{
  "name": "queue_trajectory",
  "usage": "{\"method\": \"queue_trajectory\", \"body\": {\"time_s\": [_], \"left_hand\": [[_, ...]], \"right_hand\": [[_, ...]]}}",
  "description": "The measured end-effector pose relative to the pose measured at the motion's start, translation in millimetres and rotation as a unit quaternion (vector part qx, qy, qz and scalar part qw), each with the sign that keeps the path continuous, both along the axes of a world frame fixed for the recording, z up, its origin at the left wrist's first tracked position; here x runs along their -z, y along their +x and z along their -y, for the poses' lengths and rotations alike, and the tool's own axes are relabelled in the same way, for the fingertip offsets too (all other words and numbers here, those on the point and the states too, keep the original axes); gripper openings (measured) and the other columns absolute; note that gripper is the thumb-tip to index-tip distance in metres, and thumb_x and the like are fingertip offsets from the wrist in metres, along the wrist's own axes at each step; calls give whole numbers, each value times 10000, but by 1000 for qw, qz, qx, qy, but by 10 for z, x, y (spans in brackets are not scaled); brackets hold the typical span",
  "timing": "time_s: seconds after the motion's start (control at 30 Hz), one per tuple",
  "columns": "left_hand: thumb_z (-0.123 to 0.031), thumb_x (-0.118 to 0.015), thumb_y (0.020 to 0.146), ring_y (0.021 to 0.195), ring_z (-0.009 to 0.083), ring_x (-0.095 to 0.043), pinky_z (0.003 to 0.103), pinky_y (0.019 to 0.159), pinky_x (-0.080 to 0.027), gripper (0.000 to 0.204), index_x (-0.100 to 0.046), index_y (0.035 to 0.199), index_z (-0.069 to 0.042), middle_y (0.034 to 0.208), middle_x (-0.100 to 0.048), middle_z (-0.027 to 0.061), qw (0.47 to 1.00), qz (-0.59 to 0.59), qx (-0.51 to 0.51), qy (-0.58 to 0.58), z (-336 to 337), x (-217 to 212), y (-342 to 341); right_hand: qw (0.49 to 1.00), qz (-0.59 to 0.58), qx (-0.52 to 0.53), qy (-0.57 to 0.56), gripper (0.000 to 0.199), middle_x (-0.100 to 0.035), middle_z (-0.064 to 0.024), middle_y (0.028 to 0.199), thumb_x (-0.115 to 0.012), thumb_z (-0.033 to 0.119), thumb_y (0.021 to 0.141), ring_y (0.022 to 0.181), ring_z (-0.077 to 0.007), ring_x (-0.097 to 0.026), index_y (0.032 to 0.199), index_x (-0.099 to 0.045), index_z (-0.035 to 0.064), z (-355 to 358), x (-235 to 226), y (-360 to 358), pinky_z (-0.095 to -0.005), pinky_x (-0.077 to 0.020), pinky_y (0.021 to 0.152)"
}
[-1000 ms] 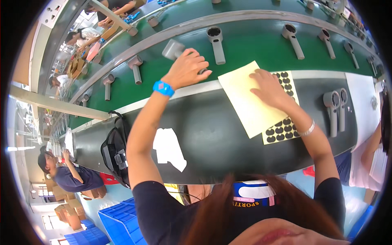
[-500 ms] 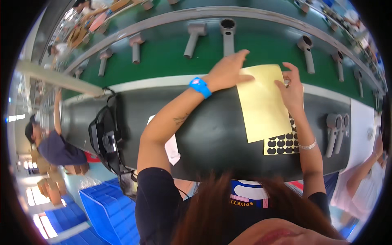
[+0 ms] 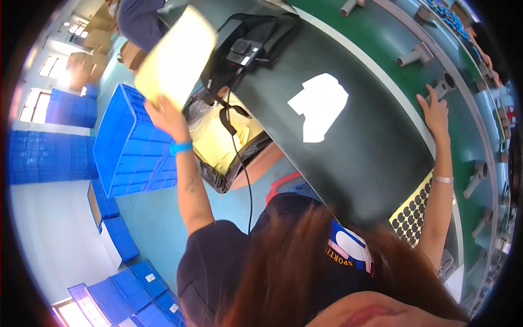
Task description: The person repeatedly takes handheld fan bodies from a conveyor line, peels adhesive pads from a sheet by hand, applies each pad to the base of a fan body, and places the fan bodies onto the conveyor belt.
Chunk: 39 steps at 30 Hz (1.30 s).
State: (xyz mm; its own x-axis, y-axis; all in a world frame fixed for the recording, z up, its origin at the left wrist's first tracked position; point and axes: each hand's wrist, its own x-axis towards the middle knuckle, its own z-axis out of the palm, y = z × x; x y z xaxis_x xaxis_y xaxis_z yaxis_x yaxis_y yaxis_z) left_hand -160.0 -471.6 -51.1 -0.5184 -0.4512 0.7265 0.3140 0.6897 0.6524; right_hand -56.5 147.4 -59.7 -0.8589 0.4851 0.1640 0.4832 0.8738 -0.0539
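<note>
My left hand (image 3: 166, 117), stretched out past the table's left edge, grips a blank yellow paper sheet (image 3: 177, 60) by its lower end. The sheet is held up near a lined box (image 3: 256, 158) with crumpled yellow paper in it. My right hand (image 3: 437, 114) reaches over the green conveyor with its fingers spread. Its fingertips are at a grey handheld device (image 3: 445, 84) with a round head; I cannot tell whether they touch it. Under my right forearm lies a yellow sheet of black round stickers (image 3: 413, 215).
White paper pieces (image 3: 321, 106) lie on the dark table (image 3: 359, 158). A black bag (image 3: 245, 49) sits at the table's far left. Blue crates (image 3: 131, 147) stand on the floor at left. More grey devices (image 3: 417, 54) rest along the green conveyor (image 3: 376, 32). Another person (image 3: 141, 22) is beyond the bag.
The view has turned left. My left hand has carried the yellow sheet off the sticker sheet and out past the table's left edge. My right hand has let go and moved to the conveyor.
</note>
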Motion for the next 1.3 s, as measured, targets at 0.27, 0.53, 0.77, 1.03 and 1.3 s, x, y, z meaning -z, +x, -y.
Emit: {"method": "queue_trajectory", "body": {"time_s": [0.27, 0.53, 0.77, 1.03, 1.3], "left_hand": [[18, -499, 811, 1067, 452, -524, 472, 894, -425, 339, -475, 1138, 106, 1099, -535, 334, 936, 291, -172, -99, 445, 2297, 595], [-178, -541, 882, 683, 362, -599, 464, 630, -489, 237, -634, 842, 36, 816, -648, 200, 927, 313, -105, -179, -104, 1828, -453], [-78, -582, 868, 984, 223, -591, 341, 888, -466, 300, -571, 1155, 8, 1116, -614, 129, 865, 103, 489, -48, -2870, -697, 407], [-123, -665, 833, 938, 254, -655, 327, 811, -509, 728, -270, 1439, -41, 1174, -594, 168, 457, 318, 823, -112, -4732, -515, 1103], [-219, -528, 922, 583, 160, -606, 340, 597, -555, 394, -459, 1239, 5, 1206, -569, 181, 269, 615, 723, 164, -4960, -129, 862]], "right_hand": [[978, -142, -26, -151, 385, -602, -150, 1042, -491, 248, 950, 918, -274, -602, 1334, -478, 217, -763, 256, 131, -362, -494, 786], [923, -271, 47, -269, 407, -648, -87, 890, -605, 144, 878, 760, -119, -601, 1232, -421, 62, -333, -733, 968, -252, -456, 683], [913, -238, -67, -325, 367, -569, -54, 812, -660, 65, 784, 653, -115, -614, 1129, -536, 53, 331, -1417, 1533, -241, -455, 565], [879, -284, -67, -378, 489, -522, -120, 1290, -647, 85, 825, 1017, -241, -607, 1276, -462, 41, 185, -1163, 1875, -331, -512, 808], [940, -198, 246, -130, 665, -393, -165, 1326, -771, 275, 715, 1195, -357, -382, 1274, -477, 69, 123, 243, 2415, -444, -319, 987]]}}
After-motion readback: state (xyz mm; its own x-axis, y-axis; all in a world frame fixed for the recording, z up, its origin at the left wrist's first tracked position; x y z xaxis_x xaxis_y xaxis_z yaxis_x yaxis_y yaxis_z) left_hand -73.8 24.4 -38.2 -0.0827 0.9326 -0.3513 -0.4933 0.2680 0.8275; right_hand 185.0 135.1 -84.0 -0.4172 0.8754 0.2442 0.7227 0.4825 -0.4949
